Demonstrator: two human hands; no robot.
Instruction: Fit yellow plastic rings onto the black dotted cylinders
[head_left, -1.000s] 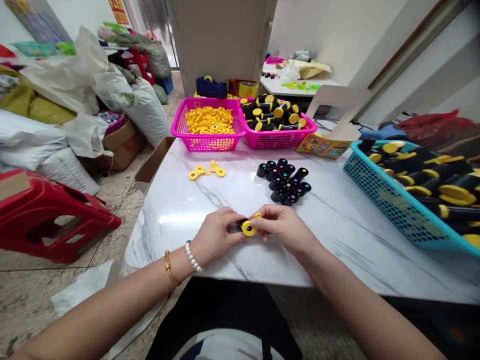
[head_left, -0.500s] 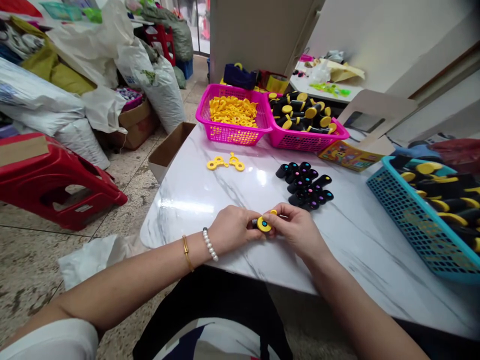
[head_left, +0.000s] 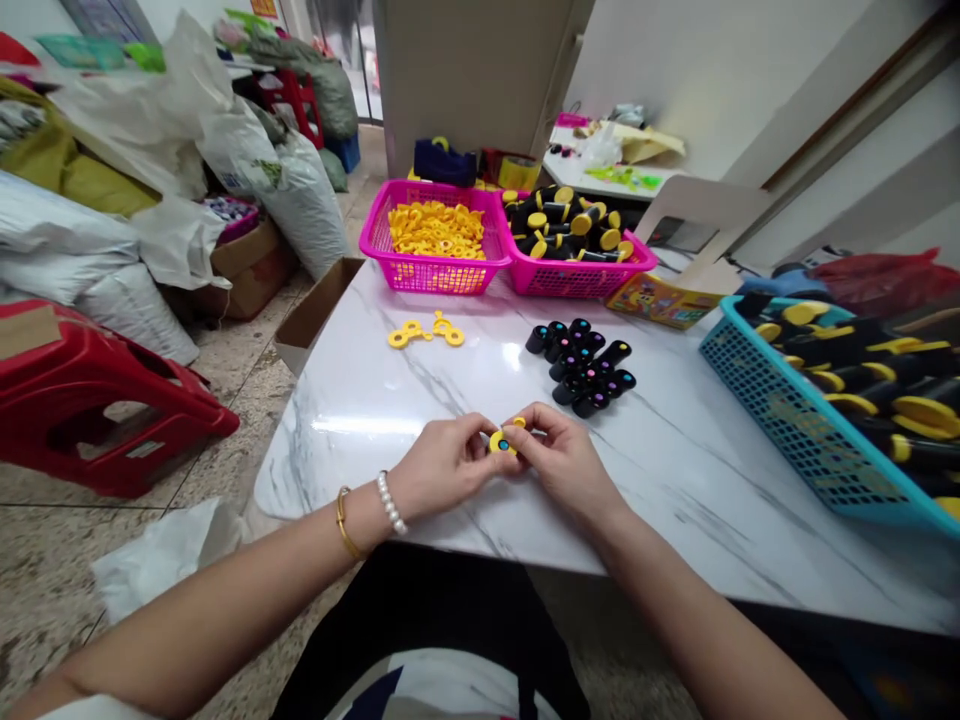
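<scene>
Near the table's front edge, my left hand and my right hand meet around one small piece. It is a yellow plastic ring part with a dark, blue-dotted centre. My left thumb and fingers pinch it from the left, and my right fingers grip its other end, where a small yellow tip shows. Its underside is hidden by my fingers. Beyond my right hand stands a cluster of short black cylinders with coloured dots on top. Two loose yellow ring parts lie farther back on the left.
At the back, a pink basket contains yellow parts; another pink basket holds black-and-yellow pieces. A blue basket of similar pieces stands right. Left of the marble-patterned table are a cardboard box and red stool.
The view has shifted, so the table things appear farther left. Both hands stay on the ring part; my left thumb now lies along its lower edge, and the black bit at its left is covered.
</scene>
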